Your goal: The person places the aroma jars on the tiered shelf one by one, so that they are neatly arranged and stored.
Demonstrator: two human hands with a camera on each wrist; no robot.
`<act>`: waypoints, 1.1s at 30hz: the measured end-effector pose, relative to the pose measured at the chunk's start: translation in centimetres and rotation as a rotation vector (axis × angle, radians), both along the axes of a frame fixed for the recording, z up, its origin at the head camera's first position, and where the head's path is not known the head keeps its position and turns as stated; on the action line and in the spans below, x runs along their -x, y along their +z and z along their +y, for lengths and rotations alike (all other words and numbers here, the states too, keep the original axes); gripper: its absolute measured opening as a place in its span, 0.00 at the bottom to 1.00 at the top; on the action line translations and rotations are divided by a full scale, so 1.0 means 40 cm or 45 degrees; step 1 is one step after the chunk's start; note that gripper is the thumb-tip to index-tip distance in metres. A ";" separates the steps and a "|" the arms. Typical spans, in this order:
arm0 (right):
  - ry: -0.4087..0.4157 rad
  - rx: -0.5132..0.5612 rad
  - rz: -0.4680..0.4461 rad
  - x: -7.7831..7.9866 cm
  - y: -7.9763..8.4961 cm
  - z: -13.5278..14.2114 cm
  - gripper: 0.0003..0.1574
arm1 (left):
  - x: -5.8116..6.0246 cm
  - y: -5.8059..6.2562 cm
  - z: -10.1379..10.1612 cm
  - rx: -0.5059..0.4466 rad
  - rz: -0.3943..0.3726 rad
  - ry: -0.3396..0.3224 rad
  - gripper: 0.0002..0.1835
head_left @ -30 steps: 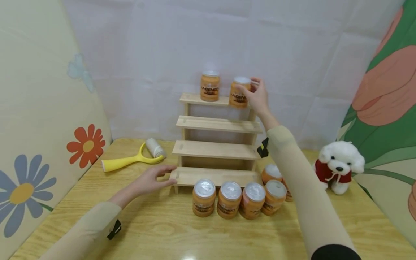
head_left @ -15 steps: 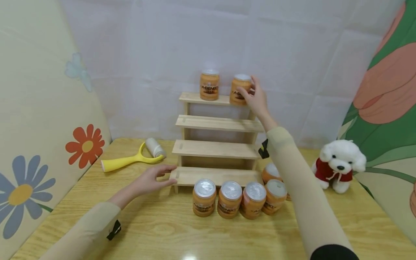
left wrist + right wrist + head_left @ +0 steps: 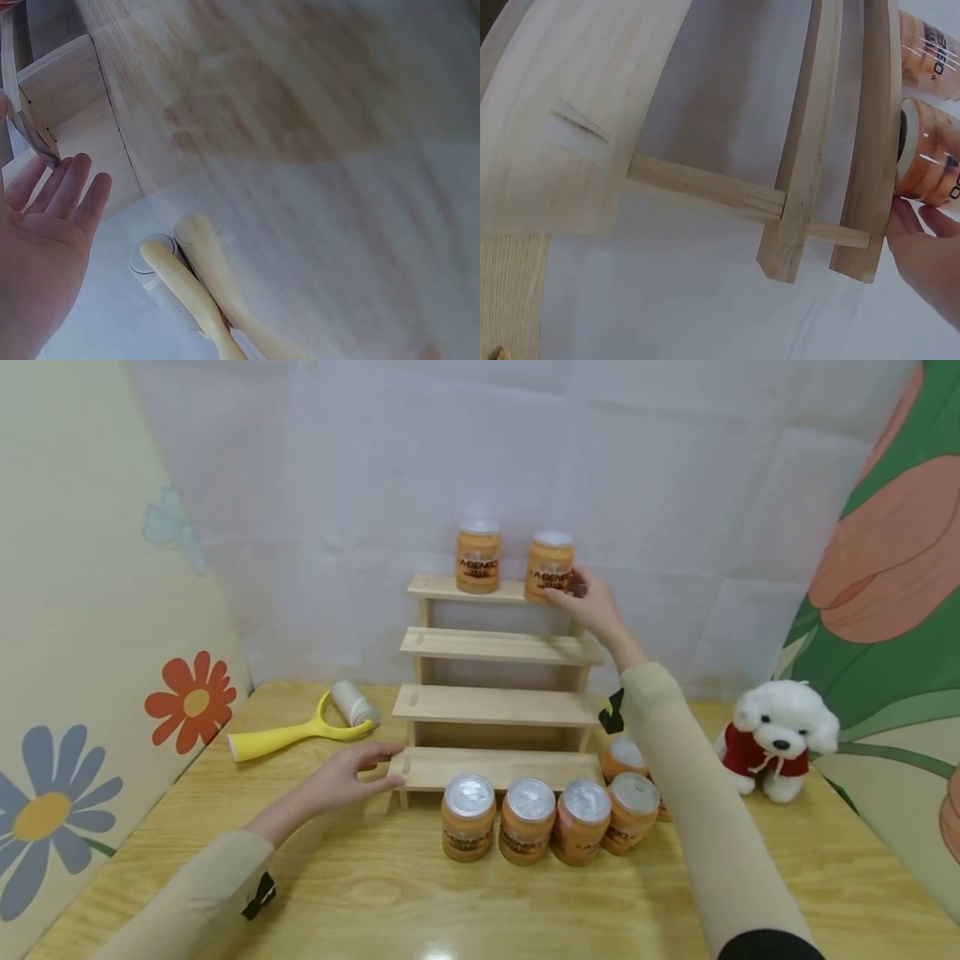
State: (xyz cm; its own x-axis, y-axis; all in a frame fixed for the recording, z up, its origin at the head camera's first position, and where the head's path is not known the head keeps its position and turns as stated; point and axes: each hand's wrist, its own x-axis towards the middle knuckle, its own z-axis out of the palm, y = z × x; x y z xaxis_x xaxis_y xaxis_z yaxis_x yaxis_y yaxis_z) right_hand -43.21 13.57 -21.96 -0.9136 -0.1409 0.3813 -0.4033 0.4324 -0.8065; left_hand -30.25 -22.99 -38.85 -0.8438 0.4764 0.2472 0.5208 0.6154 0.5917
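Observation:
At the top step of a wooden tiered stand [image 3: 495, 703], my right hand [image 3: 596, 606] holds an orange can [image 3: 549, 564] low down, thumb across its front and fingers at its right side. The right wrist view shows the fingertips by the base of this can [image 3: 930, 154], which overhangs the step's edge slightly. Another orange can [image 3: 477, 560] stands to its left on the same step. My left hand [image 3: 348, 779] touches the left end of the lowest step, its fingers fairly straight; in the left wrist view the fingertips [image 3: 79, 169] meet the board's edge.
Several orange cans [image 3: 468, 818] with silver lids stand before the stand and at its right, some partly behind my right sleeve. A yellow-handled lint roller [image 3: 285, 735] lies left. A white plush dog [image 3: 783, 735] in red sits right. A white cloth hangs behind.
My right hand has slid lower on the can, which has settled onto the top step beside the other one. The left hand has stayed at the stand's end.

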 end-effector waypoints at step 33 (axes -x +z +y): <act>-0.273 0.073 0.177 0.041 -0.047 -0.063 0.32 | 0.005 -0.008 -0.021 0.021 -0.002 0.009 0.31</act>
